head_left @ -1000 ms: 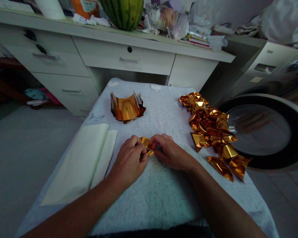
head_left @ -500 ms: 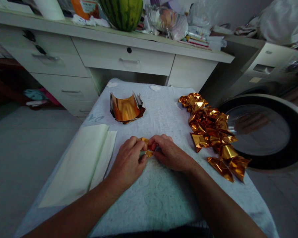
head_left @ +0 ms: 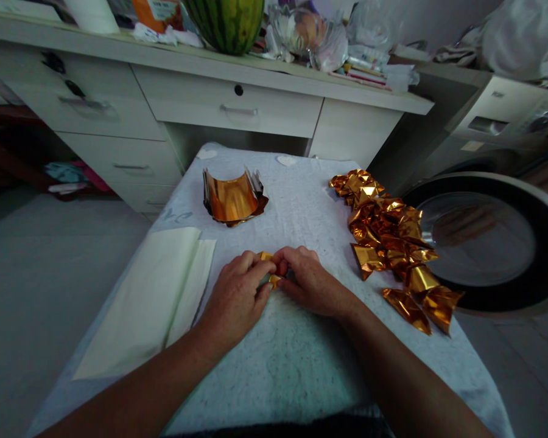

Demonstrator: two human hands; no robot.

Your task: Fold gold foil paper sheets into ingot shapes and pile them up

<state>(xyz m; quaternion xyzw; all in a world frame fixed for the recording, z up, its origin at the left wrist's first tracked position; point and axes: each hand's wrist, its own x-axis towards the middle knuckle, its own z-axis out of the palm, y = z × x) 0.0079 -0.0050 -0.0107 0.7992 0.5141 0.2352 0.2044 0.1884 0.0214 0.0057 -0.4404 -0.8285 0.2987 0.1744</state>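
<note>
Between my hands, low over the cloth-covered table, is a small piece of gold foil paper (head_left: 274, 281), mostly hidden by my fingers. My left hand (head_left: 242, 292) pinches its left side with thumb and fingers. On its right side, my right hand (head_left: 308, 280) grips it with bent fingers. Folded gold foil pieces (head_left: 383, 228) lie in a long heap to the right. Beyond my hands stands a curved stack of gold foil sheets (head_left: 232, 198). Pale paper sheets (head_left: 141, 304) lie flat beside my left forearm.
A patterned cloth (head_left: 296, 371) covers the table. Behind it stands a white drawer desk (head_left: 237, 109) bearing a watermelon (head_left: 228, 24), a glass bowl (head_left: 296, 30) and bags. At the right, the open round door (head_left: 479, 243) of a washing machine (head_left: 479, 140) reaches close to the table edge.
The fingers of both hands have shifted slightly, drawing a little closer together over the foil paper, and less of it shows. Everything else lies as before.
</note>
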